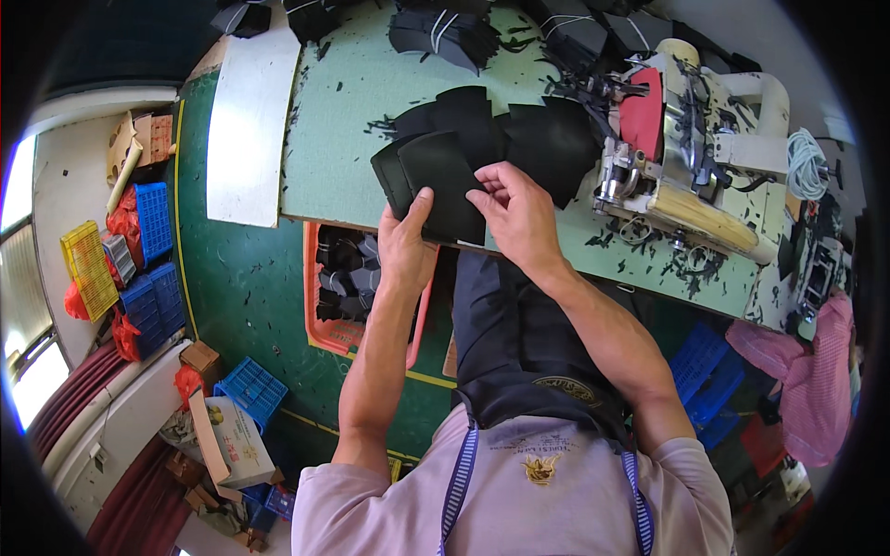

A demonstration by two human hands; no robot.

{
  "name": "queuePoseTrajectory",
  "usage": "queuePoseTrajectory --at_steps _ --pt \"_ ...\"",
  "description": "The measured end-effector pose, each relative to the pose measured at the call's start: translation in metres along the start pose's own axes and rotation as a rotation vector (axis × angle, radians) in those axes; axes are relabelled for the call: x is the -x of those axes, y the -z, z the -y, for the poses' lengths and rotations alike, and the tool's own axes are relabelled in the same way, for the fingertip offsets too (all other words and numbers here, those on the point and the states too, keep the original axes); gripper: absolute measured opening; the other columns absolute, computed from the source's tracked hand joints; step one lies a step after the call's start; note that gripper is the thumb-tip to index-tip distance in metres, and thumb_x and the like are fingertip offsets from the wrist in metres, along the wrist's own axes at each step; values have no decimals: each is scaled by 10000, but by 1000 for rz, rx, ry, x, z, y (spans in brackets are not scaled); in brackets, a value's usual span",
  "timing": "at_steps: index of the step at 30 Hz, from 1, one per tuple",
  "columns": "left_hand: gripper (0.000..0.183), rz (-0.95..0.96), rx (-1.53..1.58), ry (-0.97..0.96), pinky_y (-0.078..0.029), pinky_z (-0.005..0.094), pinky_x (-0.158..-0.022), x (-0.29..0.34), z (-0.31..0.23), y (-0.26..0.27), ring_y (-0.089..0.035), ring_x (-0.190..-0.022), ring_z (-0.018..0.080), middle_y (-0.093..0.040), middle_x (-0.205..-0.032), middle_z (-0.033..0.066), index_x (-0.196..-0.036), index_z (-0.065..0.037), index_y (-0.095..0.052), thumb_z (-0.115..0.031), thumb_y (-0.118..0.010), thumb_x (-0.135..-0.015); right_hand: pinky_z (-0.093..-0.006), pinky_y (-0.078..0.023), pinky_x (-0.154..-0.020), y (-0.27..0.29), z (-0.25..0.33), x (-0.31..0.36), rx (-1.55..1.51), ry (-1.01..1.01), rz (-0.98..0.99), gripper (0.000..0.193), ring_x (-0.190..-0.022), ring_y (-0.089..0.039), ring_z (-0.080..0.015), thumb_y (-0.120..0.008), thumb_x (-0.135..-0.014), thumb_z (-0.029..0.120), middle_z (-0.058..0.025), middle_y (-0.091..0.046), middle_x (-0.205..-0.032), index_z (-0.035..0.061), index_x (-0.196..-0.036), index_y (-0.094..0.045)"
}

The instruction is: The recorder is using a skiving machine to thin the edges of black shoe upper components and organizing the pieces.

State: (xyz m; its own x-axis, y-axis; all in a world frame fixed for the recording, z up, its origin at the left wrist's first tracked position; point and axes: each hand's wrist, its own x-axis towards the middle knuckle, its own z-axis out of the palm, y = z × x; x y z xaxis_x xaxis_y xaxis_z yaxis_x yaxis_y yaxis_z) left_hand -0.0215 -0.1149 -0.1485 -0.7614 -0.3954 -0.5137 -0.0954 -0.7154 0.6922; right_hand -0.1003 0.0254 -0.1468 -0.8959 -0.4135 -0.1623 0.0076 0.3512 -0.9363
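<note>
My left hand grips several flat black cut pieces that look like leather or similar sheet, its thumb on top and its fingers underneath. At their right edge, my right hand has its thumb and fingers curled in a pinch on the sheet. The held pieces overlap, fanned slightly apart over the table's near edge. Just beyond lie more loose black pieces, with another group of black pieces to the right.
A machine with a red cover stands on the pale green table at the right. Tied black bundles and scraps lie at the back. A white board is at the left. Below is an orange basket of tied black bundles.
</note>
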Motion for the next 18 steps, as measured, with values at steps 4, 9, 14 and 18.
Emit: queuePoseTrajectory --at_steps 4,9,14,18 --pt "290 -44 130 61 -587 433 -888 8 -12 8 -681 -1042 268 -645 -1173 143 -1259 -3 -519 -160 -556 -1018 -349 -524 -659 -14 13 3 102 142 -100 223 -702 -656 -243 -763 -832 117 -111 -663 -801 15 -944 -600" --pt "327 -161 -146 -135 -586 414 -852 11 -17 37 -667 -1040 251 -639 -1177 122 -1266 7 -529 -235 -516 -1046 -400 -517 -677 -17 10 -28 276 230 -295 268 -729 -634 -292 -751 -846 149 -131 -637 -897 9 -993 -577" --pt "411 -43 -728 -237 -473 272 -812 17 -2 22 -553 -921 101 -650 -1038 53 -1184 39 -604 -334 -476 -1067 -410 -521 -821 -22 17 -17 -126 -128 209 607 -919 -663 -316 -773 -817 448 -202 -661 -1058 -33 -1121 -562" --pt "415 17 -969 -216 -510 287 -808 21 -4 0 -616 -916 145 -667 -1008 93 -1187 39 -584 -310 -386 -1080 -401 -517 -763 -12 12 -10 -100 -153 105 415 -807 -665 -318 -667 -889 359 -193 -671 -898 -8 -1072 -599"
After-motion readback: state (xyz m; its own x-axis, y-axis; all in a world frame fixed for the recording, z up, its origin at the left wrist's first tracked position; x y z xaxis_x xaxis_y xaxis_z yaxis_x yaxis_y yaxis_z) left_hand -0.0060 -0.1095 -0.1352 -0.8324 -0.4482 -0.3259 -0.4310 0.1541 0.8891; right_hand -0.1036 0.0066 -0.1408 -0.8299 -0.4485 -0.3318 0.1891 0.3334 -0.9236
